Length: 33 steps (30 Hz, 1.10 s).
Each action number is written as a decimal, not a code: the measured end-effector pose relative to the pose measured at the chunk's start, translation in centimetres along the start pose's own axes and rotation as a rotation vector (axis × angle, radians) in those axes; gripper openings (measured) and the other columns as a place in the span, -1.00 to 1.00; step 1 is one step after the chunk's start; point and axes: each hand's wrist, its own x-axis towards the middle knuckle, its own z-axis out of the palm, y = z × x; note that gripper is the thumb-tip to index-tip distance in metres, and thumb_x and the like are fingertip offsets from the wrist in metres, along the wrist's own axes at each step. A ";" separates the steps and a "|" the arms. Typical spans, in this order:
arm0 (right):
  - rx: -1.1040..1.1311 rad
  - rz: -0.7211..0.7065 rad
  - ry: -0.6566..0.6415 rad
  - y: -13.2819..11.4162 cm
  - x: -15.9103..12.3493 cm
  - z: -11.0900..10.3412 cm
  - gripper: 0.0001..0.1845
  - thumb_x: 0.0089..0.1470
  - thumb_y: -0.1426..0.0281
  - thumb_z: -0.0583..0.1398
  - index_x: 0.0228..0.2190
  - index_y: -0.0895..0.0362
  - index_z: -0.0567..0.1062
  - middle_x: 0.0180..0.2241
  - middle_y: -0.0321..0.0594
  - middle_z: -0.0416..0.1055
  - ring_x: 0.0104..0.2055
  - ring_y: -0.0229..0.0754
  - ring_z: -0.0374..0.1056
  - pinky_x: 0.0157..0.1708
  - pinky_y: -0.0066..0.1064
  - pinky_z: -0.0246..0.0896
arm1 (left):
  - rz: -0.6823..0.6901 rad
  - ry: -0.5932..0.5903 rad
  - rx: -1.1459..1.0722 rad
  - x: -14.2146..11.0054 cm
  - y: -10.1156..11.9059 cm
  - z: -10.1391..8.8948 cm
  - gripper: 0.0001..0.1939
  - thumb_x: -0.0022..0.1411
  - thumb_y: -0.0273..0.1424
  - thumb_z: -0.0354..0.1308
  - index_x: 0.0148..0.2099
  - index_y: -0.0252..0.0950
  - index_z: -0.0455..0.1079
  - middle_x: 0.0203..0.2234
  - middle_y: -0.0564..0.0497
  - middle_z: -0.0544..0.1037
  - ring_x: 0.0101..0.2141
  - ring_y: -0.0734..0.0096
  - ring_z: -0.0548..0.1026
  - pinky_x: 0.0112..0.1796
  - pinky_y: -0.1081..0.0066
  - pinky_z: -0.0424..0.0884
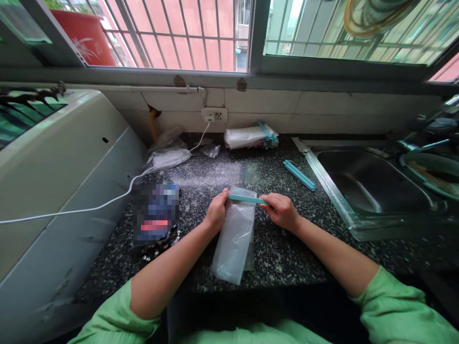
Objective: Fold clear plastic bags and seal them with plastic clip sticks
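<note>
A clear plastic bag [233,243] lies lengthwise on the speckled dark counter in front of me. Across its upper part runs a light-blue bag sealing clip [245,198], with a short stretch of plastic showing beyond it. My left hand [217,210] is closed at the clip's left end, thumb on top, and touches the bag's edge. On the other side, my right hand [281,210] pinches the clip's right end between thumb and fingers. The fingertips under the clip are partly hidden.
Loose blue clips [299,175] lie right, beside a steel sink [351,181]. Against the wall sits a stack of clipped bags [247,136]. A phone with a blurred screen [156,212] lies left, near a white cable [132,184] plugged into a wall socket [214,115].
</note>
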 end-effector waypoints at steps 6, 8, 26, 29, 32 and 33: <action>0.030 0.016 0.024 0.0 -0.1 0.1 -0.80 0.16 0.35 0.05 -0.27 0.16 0.43 -0.46 -0.17 0.46 -0.43 -0.22 0.38 -0.39 -0.41 0.32 | -0.068 -0.016 -0.030 -0.1 0.2 0.3 -0.55 -0.29 0.00 0.23 -0.61 -0.28 0.25 -0.70 0.14 0.31 -0.62 0.56 0.18 -0.51 0.49 0.15; 0.036 0.017 0.026 0.0 -0.2 0.2 -0.80 0.15 0.36 0.06 -0.26 0.17 0.43 -0.45 -0.16 0.48 -0.41 -0.22 0.39 -0.38 -0.40 0.34 | -0.069 -0.019 -0.025 -0.1 0.2 0.3 -0.56 -0.26 0.00 0.22 -0.61 -0.28 0.25 -0.71 0.14 0.31 -0.62 0.55 0.18 -0.51 0.49 0.15; 0.135 0.098 0.095 -0.1 0.3 -0.4 -0.77 0.15 0.33 0.04 -0.23 0.13 0.44 -0.34 -0.15 0.49 -0.28 -0.19 0.41 -0.28 -0.35 0.35 | 0.081 0.076 0.114 -0.3 0.5 0.4 -0.71 0.00 -0.20 0.11 -0.62 -0.26 0.31 -0.65 0.07 0.38 -0.51 0.41 0.28 -0.44 0.45 0.23; 0.156 0.130 0.122 -0.2 0.5 -0.7 -0.78 0.15 0.32 0.05 -0.26 0.11 0.45 -0.35 -0.16 0.49 -0.27 -0.19 0.40 -0.26 -0.33 0.33 | 0.064 0.073 0.111 -0.4 0.7 0.5 -0.69 0.01 -0.18 0.11 -0.61 -0.28 0.31 -0.66 0.08 0.37 -0.54 0.44 0.26 -0.45 0.46 0.22; 0.137 0.162 0.158 0.0 0.7 -1.1 -0.80 0.14 0.32 0.05 -0.28 0.09 0.46 -0.35 -0.17 0.48 -0.26 -0.16 0.38 -0.23 -0.27 0.32 | 0.033 0.063 0.084 -0.4 0.9 0.6 -0.68 0.02 -0.18 0.11 -0.61 -0.29 0.32 -0.67 0.09 0.36 -0.57 0.47 0.24 -0.46 0.46 0.21; 0.128 0.167 0.174 0.1 0.7 -1.2 -0.81 0.14 0.33 0.06 -0.29 0.08 0.46 -0.34 -0.17 0.48 -0.26 -0.15 0.38 -0.23 -0.26 0.32 | 0.023 0.060 0.066 -0.4 1.0 0.6 -0.68 0.03 -0.19 0.11 -0.61 -0.29 0.31 -0.68 0.10 0.35 -0.58 0.48 0.23 -0.46 0.46 0.21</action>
